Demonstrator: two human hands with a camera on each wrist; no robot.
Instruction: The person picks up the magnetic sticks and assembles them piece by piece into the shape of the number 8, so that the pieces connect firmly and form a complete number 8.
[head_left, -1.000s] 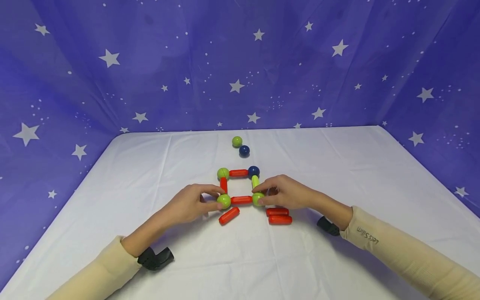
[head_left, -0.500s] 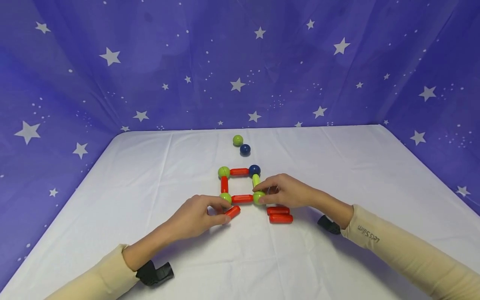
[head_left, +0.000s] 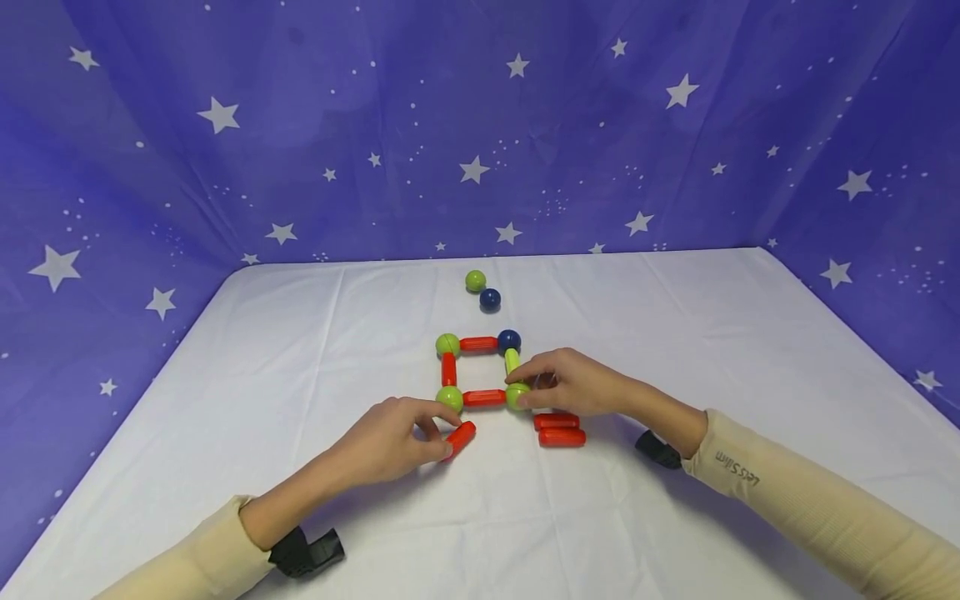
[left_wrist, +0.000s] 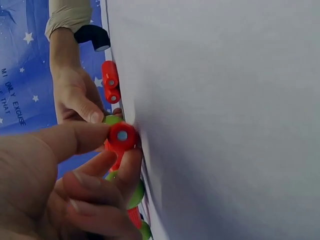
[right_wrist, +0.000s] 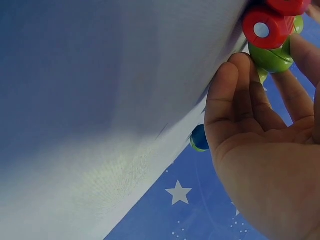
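Note:
My left hand (head_left: 390, 440) pinches a loose red magnetic rod (head_left: 462, 438) between thumb and fingers, just in front of the square of rods and balls. In the left wrist view the silvery end of that red rod (left_wrist: 122, 135) faces the camera. At the square's near right corner, my right hand (head_left: 573, 383) holds a green ball (head_left: 515, 398) between thumb and fingers. A red rod (head_left: 484, 398) joins this ball to the near left green ball (head_left: 449, 400). The far corners are a green ball (head_left: 447, 344) and a dark blue ball (head_left: 509, 341). A lime rod (head_left: 512, 360) forms the right side.
Two red rods (head_left: 562, 437) lie side by side below my right hand. Behind the square sit a loose green ball (head_left: 476, 281) and a dark blue ball (head_left: 491, 300). A white cloth covers the table (head_left: 315, 317), with a starry purple curtain (head_left: 420, 125) around it.
My left hand has left the near left green ball, come nearer to me and taken hold of the loose red rod, shifting it slightly. My right hand has stayed at its ball.

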